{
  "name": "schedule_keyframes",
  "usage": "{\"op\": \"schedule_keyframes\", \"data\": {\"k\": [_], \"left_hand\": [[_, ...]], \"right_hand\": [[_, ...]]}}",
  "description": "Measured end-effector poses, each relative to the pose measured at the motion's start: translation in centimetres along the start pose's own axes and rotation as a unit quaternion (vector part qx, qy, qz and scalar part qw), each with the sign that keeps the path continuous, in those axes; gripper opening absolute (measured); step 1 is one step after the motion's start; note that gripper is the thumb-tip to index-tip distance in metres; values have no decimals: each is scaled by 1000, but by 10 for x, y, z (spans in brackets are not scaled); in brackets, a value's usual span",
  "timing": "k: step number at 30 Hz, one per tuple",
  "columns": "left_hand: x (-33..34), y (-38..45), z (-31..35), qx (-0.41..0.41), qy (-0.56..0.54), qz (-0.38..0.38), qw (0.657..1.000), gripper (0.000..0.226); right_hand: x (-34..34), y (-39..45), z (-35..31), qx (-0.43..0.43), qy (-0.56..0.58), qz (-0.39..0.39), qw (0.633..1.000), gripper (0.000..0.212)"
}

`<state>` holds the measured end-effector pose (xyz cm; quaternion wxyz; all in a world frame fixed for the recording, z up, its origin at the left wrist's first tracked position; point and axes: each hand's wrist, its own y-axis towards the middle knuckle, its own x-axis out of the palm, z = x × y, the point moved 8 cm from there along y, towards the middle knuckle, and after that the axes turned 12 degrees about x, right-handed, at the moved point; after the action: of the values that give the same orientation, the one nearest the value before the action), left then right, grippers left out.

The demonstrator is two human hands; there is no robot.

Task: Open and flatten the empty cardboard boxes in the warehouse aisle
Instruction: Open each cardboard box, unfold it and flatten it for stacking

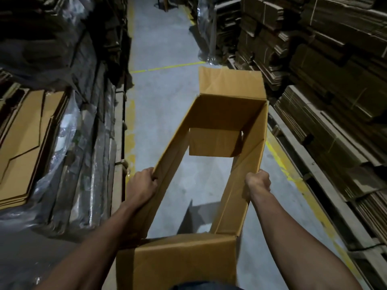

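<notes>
A long brown cardboard box (219,114) hangs in front of me, open at top and bottom so the grey floor shows through it. Its far flap stands up and a lower flap folds inward at the far end. The near flap lies flat close to my body. My left hand (142,185) grips the top edge of the box's left wall, fingers curled over it. My right hand (258,183) grips the top edge of the right wall in a fist.
Stacks of flattened cardboard (335,80) line the right side on pallets. Plastic-wrapped cardboard bundles (62,122) fill the left side. The grey aisle floor (163,49) with yellow lines (173,66) runs ahead between them.
</notes>
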<state>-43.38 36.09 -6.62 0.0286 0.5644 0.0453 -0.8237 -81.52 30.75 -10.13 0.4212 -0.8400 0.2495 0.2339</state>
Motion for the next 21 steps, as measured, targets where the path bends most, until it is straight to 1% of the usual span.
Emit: {"op": "schedule_keyframes", "data": {"k": [2, 4, 8, 11, 14, 16, 18, 21], "left_hand": [[2, -8, 7, 23, 16, 0, 1000, 17], [5, -15, 13, 37, 28, -2, 999, 19], [14, -35, 20, 46, 37, -10, 998, 22], [21, -43, 10, 39, 18, -11, 999, 23], [26, -40, 0, 11, -13, -5, 1000, 17], [25, -30, -7, -23, -22, 1, 999, 18], [26, -21, -20, -68, -46, 6, 997, 21], [25, -19, -42, -139, -84, 25, 986, 24]], "right_hand": [[-1, 1, 4, 17, 23, 7, 1000, 11], [-1, 2, 9, 31, 45, 9, 998, 13], [-4, 3, 16, 50, 79, 13, 996, 19], [-6, 2, 17, 47, 79, 9, 996, 19], [-5, -8, 18, 8, 4, -4, 1000, 17], [1, -15, 19, -36, -62, -22, 997, 20], [8, -21, 24, -75, -113, -39, 990, 25], [15, -28, 29, -118, -155, -46, 980, 25]]}}
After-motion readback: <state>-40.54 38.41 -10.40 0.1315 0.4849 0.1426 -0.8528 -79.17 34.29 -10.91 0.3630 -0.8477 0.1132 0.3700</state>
